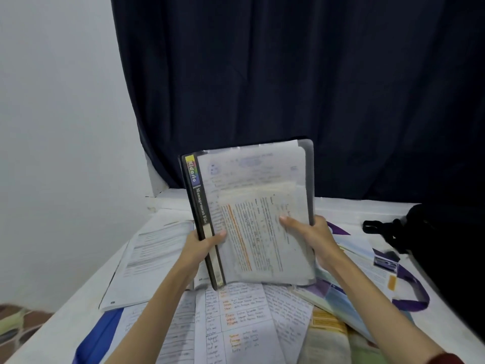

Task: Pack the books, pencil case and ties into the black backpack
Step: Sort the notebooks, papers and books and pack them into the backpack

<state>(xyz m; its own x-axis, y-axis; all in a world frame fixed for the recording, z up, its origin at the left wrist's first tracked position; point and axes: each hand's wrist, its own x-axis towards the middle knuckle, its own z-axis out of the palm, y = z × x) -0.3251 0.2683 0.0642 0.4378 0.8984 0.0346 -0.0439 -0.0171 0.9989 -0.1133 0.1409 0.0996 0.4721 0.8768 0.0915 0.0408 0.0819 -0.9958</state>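
Glossy clear plastic folder point(252, 211) over paper sheets, matt cloth curtain point(288, 74), perhaps fabric black backpack point(446, 245)

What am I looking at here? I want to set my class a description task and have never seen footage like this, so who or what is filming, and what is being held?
There is no machine: a person wears a camera on the head, looking down at their own arms. The left hand and right hand grip a clear file folder stuffed with papers, lifted above a white table. Below lie loose handwritten sheets, a printed booklet and a purple strap. The black backpack sits at the right.
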